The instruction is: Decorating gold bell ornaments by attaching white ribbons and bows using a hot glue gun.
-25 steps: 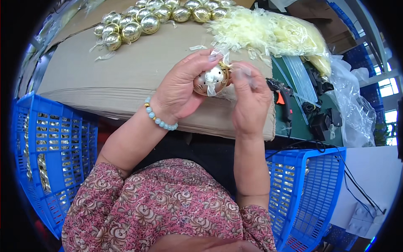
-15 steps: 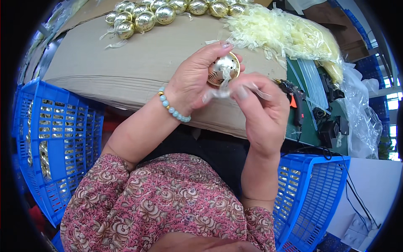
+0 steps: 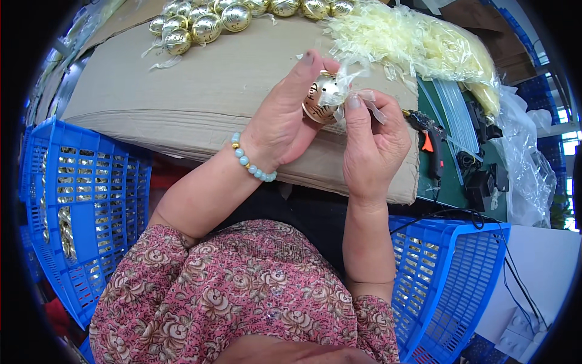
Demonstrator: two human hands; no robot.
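My left hand (image 3: pixel 280 124) is wrapped round a shiny gold ball ornament (image 3: pixel 317 104) with dark printed marks, thumb raised on its left side. Pale sheer ribbon (image 3: pixel 341 82) lies across the ball's right side, with loose ends sticking up. Just to the right, my right hand (image 3: pixel 374 142) pinches a looped piece of this ribbon between thumb and forefinger, close against the ball. Whether the ribbon is fastened to the ball is hard to make out. Both hands are over the front part of the cardboard sheet (image 3: pixel 182 91).
Several gold balls (image 3: pixel 207 28) with ribbons sit at the back left. Cream ribbon pieces (image 3: pixel 370 37) are heaped at the back right. A glue gun (image 3: pixel 433 145) and clear sticks (image 3: pixel 456 115) lie right. Blue crates stand left (image 3: pixel 82 209) and right (image 3: pixel 445 242).
The ball has turned and tilted in my left hand, so its ribbon now sits toward the upper right. My right hand has moved slightly up, holding the ribbon loop.
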